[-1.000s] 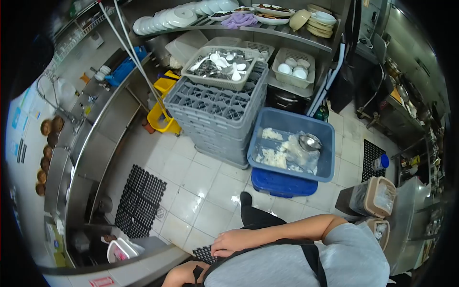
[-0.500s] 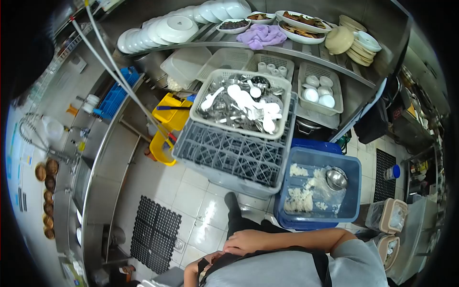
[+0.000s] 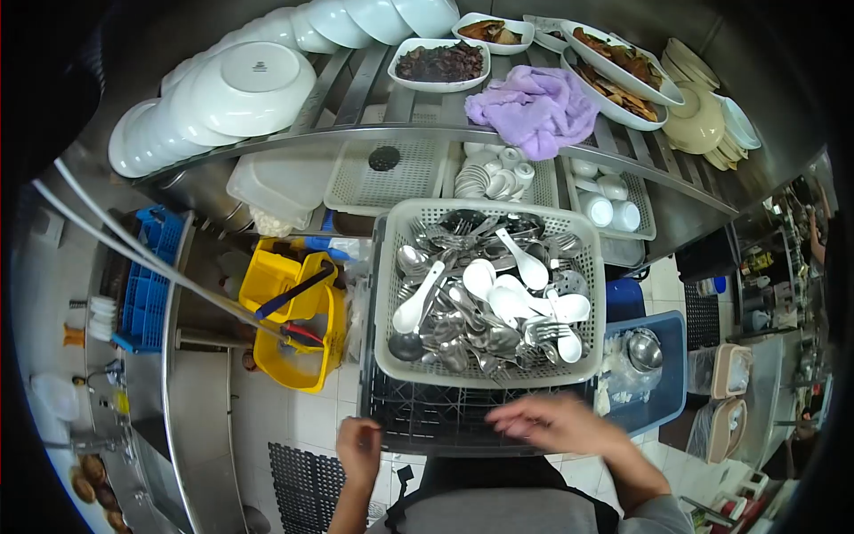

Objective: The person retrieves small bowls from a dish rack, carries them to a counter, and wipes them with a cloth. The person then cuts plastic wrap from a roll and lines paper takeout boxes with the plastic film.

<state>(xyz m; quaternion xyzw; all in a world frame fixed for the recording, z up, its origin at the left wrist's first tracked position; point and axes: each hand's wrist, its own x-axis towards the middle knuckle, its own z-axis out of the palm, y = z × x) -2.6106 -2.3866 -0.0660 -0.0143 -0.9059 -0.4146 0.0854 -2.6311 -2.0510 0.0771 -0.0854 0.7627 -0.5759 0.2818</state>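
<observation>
Both hands, held together at the waist half a second earlier, are now being held apart and forward, and the basket [image 3: 489, 380] and rack [image 3: 427, 418] are being seen from closer. The right hand [image 3: 547, 424] is being held open, its blurred fingers being pointed inward over the near part of the rack; nothing is being seen in its grasp. The left hand [image 3: 359, 449] is being kept loosely curled by the rack's near left corner; whether anything is being gripped or touched there cannot be told.

White spoons [image 3: 421, 301] and metal cutlery [image 3: 454, 356] are being held in a heap by the basket, which is being supported by the rack, just beyond the right hand. A purple cloth [image 3: 538, 109] is being carried on the shelf [image 3: 382, 133] behind, and a metal bowl [image 3: 643, 350] is being contained in the blue tub [image 3: 681, 356] to the right.
</observation>
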